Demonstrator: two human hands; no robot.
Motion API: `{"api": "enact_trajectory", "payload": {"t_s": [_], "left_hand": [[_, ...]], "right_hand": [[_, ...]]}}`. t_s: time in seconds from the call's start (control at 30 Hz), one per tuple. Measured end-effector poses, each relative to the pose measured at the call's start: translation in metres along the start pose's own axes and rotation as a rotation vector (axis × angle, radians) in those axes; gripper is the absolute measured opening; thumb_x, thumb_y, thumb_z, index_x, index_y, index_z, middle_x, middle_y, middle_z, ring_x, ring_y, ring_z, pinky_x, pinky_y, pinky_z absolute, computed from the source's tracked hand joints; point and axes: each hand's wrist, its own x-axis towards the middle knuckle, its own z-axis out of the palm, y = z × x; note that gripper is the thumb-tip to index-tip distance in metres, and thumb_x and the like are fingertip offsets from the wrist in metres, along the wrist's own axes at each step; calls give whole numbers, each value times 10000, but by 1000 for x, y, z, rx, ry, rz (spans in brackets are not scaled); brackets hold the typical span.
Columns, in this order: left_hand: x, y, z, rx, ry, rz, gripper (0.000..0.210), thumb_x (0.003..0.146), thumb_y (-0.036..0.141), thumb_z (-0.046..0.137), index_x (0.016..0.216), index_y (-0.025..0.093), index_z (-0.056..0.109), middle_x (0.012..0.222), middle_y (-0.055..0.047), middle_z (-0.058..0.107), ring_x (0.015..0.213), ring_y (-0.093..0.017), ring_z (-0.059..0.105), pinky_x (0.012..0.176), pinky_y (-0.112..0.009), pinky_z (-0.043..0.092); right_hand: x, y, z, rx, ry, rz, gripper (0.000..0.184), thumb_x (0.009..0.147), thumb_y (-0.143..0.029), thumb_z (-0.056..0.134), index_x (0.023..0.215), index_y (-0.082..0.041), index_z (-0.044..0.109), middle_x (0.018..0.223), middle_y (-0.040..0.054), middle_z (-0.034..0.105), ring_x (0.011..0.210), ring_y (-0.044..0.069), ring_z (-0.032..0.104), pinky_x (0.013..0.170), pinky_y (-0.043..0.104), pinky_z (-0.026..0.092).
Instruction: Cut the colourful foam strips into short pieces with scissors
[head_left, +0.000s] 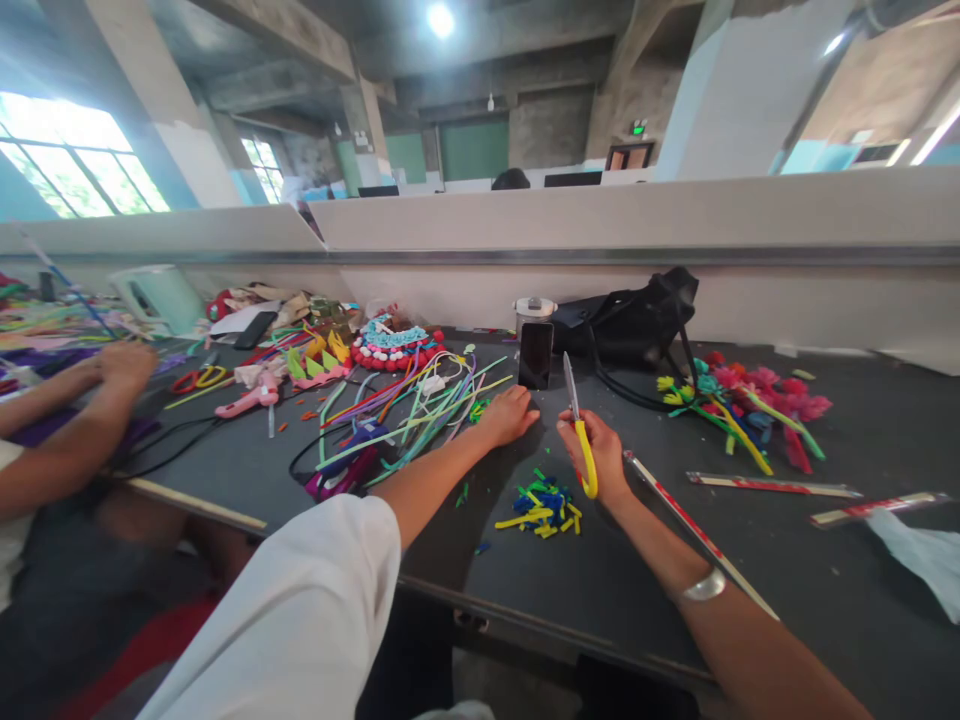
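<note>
My right hand [604, 452] holds a pair of scissors [586, 458] by the yellow handle, blades pointing up and away from me. On the table below the scissors lies a small pile of cut pipe cleaner pieces [546, 506] in blue, green and yellow. My left hand [511, 414] rests palm down on the table in front of the phone, its fingers curled together. What the fingers hold, if anything, is hidden. A few green pieces [478, 410] lie just left of it, beside a loose bundle of long pipe cleaners [409, 425].
A dark phone [535, 355] leans upright against a lidded cup [534, 305]. Behind is a black bag [637, 318]. Pipe cleaner flowers [772, 398] and narrow red-and-white packets [772, 486] lie right. Leftward are a pink glue gun [251, 395] and a co-worker's hands [127, 370].
</note>
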Motion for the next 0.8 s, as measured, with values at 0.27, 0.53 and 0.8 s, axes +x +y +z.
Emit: {"api": "enact_trajectory", "payload": {"t_s": [0.27,0.53,0.8], "left_hand": [[-55,39,-17,-75,-214,84,583,903,565,249,1194,121,488,1334,-181,453,1261,-281,405,1008,-409,343],[-24,16,-40,-7,-124,-9,476,893,492,357,1153,126,513,1218,-162,534,1192,-270,464,1010,-401,337],[-18,42,1,90,-187,-207,800,846,655,236,1279,5,410,1337,-294,419,1293,-382,331,1046,-520,194]], "right_hand": [[1,0,-1,-11,11,-22,423,764,-541,537,952,-174,634,641,14,623,554,153,559,519,256,442],[-1,-3,1,-39,-20,-50,369,765,-495,567,929,-171,634,738,20,642,578,133,550,557,239,436],[0,0,0,-33,24,-42,449,763,-572,525,945,-177,638,603,4,597,523,149,546,486,249,435]]}}
